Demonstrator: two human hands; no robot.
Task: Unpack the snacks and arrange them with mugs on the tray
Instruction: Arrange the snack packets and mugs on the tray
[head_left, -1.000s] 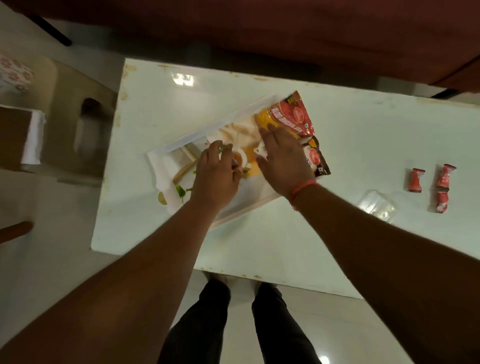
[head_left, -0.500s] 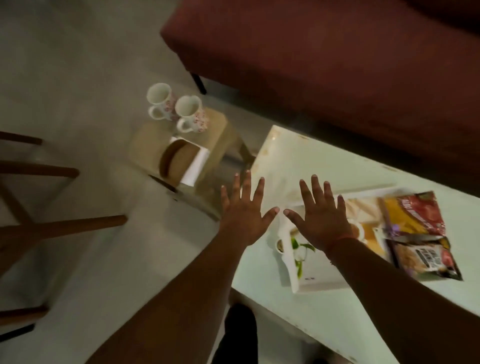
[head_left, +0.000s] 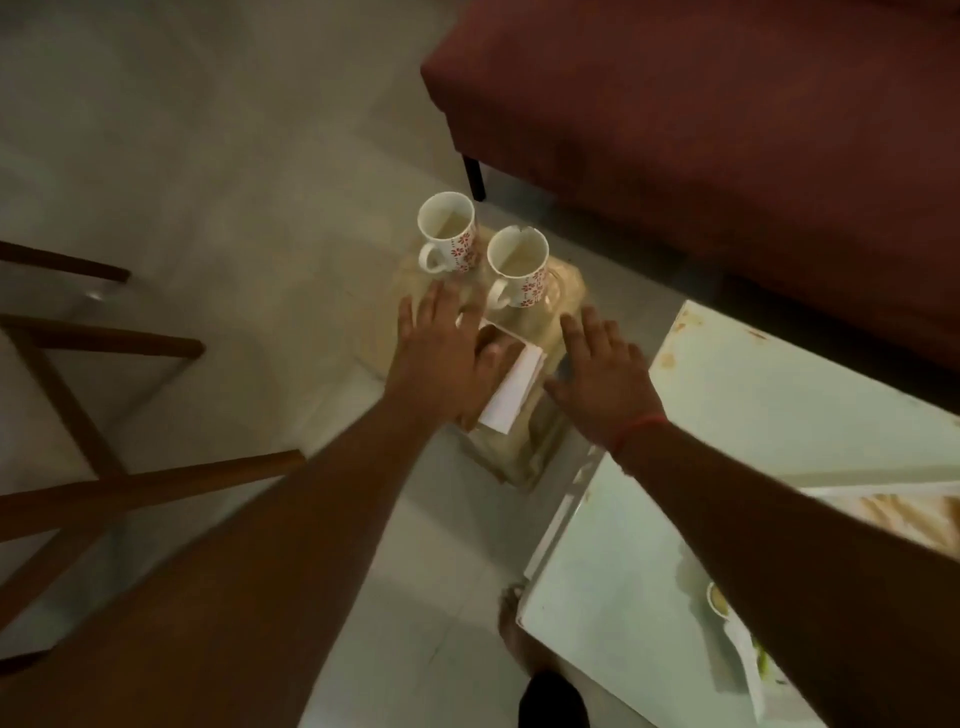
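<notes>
Two white mugs with red flower prints stand upright on a low beige stool (head_left: 566, 291): the left mug (head_left: 448, 232) and the right mug (head_left: 518, 267). My left hand (head_left: 447, 353) reaches out with fingers spread, just short of the left mug and holding nothing. My right hand (head_left: 602, 379) is flat and open, below and right of the right mug, also apart from it. The printed tray (head_left: 748, 660) shows only as an edge at the lower right, mostly hidden behind my right forearm. The snack packets are out of view.
A white-edged box (head_left: 511, 392) lies on the stool under my left hand. The pale table (head_left: 779, 395) fills the right side. A dark red sofa (head_left: 727, 130) stands behind. Wooden chair legs (head_left: 104, 343) cross the left side over a tiled floor.
The view swung left from the tray and snack packets to the stool. Both hands left the tray and moved toward the mugs, fingers spread.
</notes>
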